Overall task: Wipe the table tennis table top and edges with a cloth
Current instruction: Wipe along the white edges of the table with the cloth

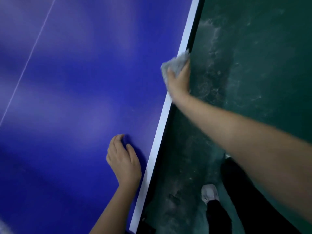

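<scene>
The blue table tennis table top [81,85] fills the left and middle of the head view. Its white edge stripe [158,135] runs diagonally from the top right down to the bottom middle. A crumpled grey cloth [173,64] lies over that edge. My right hand [179,81] grips the cloth, with the thumb on the table top and the fingers wrapped over the side. My left hand [122,159] rests on the blue surface near the edge, fingers loosely bent, holding nothing.
A thin white centre line [32,53] crosses the table top at the left. Right of the table lies a scuffed dark green floor [253,65]. My black trouser legs and a white shoe [210,194] stand close to the table's edge at the bottom right.
</scene>
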`<state>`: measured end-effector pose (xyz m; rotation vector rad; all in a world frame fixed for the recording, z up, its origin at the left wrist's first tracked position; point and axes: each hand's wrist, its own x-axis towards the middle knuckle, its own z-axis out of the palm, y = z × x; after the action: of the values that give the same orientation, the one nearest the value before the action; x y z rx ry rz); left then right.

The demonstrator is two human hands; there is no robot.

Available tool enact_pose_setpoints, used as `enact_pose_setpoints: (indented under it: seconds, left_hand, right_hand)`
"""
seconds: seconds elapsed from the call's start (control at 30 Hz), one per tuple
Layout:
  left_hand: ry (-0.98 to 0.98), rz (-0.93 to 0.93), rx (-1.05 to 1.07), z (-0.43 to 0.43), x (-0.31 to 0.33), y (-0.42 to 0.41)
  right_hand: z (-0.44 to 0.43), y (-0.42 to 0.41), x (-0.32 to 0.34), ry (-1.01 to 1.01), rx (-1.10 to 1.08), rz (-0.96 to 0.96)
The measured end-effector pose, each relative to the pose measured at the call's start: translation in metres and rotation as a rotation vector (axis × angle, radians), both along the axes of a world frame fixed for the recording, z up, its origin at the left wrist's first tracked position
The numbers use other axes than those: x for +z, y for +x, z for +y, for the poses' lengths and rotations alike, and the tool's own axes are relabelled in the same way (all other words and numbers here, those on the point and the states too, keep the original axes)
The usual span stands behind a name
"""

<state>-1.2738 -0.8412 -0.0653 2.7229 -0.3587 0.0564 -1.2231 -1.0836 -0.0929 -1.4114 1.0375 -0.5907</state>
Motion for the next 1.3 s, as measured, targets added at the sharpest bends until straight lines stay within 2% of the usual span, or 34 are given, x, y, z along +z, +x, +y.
enact_pose_setpoints:
  seconds: [0.07, 0.13, 0.2, 0.3, 0.43, 0.5, 0.57, 0.63, 0.73, 0.8, 0.9, 0.97, 1.13, 1.23, 1.3]
  left_hand:
    - [-0.052, 0.002, 0.132, -0.001, -0.003, 0.004]
    - [-0.097, 0.003, 0.228, 0.002, -0.004, 0.008]
    - [-0.124, 0.005, 0.292, 0.008, -0.002, 0.013]
    - [-0.163, -0.005, 0.347, 0.020, 0.003, 0.021]
    - [-0.218, -0.033, 0.339, 0.030, 0.012, 0.032]
    - [-0.267, -0.056, 0.318, 0.029, 0.018, 0.038]
    - [-0.325, -0.045, 0.261, 0.026, 0.023, 0.043]
    - [-0.376, 0.022, 0.172, 0.019, 0.025, 0.044]
    - [-0.358, 0.100, 0.025, -0.003, 0.023, 0.040]
    - [-0.321, 0.122, -0.058, -0.022, 0.019, 0.036]
    - [-0.307, 0.126, -0.202, -0.056, 0.012, 0.031]
    - [-0.268, 0.102, -0.314, -0.082, 0.010, 0.033]
    - [-0.173, 0.048, -0.493, -0.156, 0.006, 0.056]
    - [-0.164, 0.044, -0.531, -0.187, 0.004, 0.074]
    - [-0.200, 0.044, -0.519, -0.209, 0.001, 0.088]
  right_hand:
    - [-0.042, 0.022, 0.000, -0.187, 0.073, 0.182]
    - [-0.057, 0.031, -0.002, -0.569, 0.217, 0.502]
    - [-0.049, 0.030, 0.002, -0.860, 0.396, 0.634]
    - [-0.002, 0.021, 0.013, -1.012, 0.804, 0.548]
    - [0.084, -0.002, 0.027, -1.210, 1.319, 0.229]
    - [0.122, -0.037, 0.027, -1.233, 1.490, 0.103]
    - [0.151, -0.085, 0.023, -1.220, 1.564, 0.053]
    - [0.165, -0.126, 0.015, -1.223, 1.473, 0.070]
    - [0.154, -0.146, -0.004, -1.096, 1.027, 0.128]
    - [0.138, -0.130, -0.009, -0.767, 0.706, 0.129]
    - [0.111, -0.085, -0.009, -0.123, 0.340, -0.020]
    - [0.080, -0.048, -0.007, 0.055, 0.107, -0.062]
    - [-0.073, 0.039, -0.018, 0.258, -0.053, -0.104]
    - [-0.143, 0.071, -0.018, 0.266, 0.025, -0.022]
    - [-0.151, 0.074, -0.012, 0.258, 0.016, 0.010]
